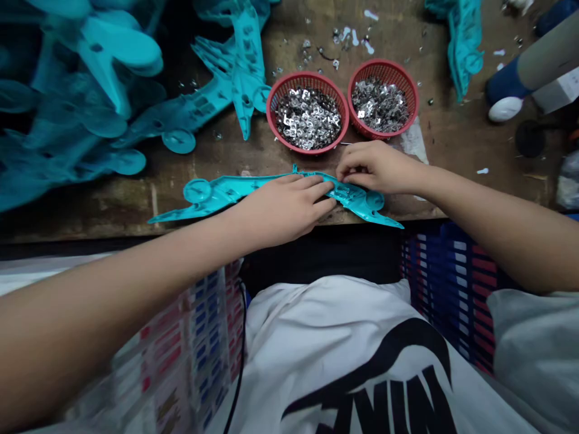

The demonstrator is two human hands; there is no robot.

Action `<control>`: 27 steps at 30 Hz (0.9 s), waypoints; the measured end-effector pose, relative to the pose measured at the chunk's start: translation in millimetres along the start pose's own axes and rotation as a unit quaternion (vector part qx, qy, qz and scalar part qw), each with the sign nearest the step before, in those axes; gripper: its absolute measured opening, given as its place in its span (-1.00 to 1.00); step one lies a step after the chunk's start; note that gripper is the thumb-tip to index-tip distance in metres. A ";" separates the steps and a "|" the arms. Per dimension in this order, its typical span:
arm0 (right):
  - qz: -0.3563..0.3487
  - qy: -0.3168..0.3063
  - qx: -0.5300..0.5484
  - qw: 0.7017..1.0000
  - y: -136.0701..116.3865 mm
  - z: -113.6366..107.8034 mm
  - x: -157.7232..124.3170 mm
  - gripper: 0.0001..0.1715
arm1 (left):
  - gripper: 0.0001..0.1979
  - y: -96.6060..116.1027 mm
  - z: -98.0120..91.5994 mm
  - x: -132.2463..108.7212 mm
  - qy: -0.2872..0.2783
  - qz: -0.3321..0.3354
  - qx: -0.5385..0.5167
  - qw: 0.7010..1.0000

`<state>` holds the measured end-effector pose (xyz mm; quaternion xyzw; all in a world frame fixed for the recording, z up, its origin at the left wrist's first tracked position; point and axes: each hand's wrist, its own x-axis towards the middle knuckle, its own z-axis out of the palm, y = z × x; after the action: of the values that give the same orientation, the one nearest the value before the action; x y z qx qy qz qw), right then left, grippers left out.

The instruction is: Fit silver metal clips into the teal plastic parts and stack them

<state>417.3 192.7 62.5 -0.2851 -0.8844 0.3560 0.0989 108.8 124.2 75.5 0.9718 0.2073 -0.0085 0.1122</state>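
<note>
A teal moulded plastic part was laid along the wooden bench edge, pressed flat under the spread left hand and apparently pinched by the right hand, just below red baskets of metal clips.

Under the fingers lies a teal part; beyond them sit red baskets of silver clips; below, a white shirt with black lettering.
</note>
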 end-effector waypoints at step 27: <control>0.229 -0.028 -0.254 0.939 -41.0 -35.2 -3.9 -0.49 | -0.54 -4.8 -6.7 6.9 -0.059 -0.019 0.000 0.998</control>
<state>416.0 186.8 116.4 -0.4858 -0.8584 0.1405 -0.0857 113.0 132.7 80.5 0.9654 0.2187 -0.0683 0.1246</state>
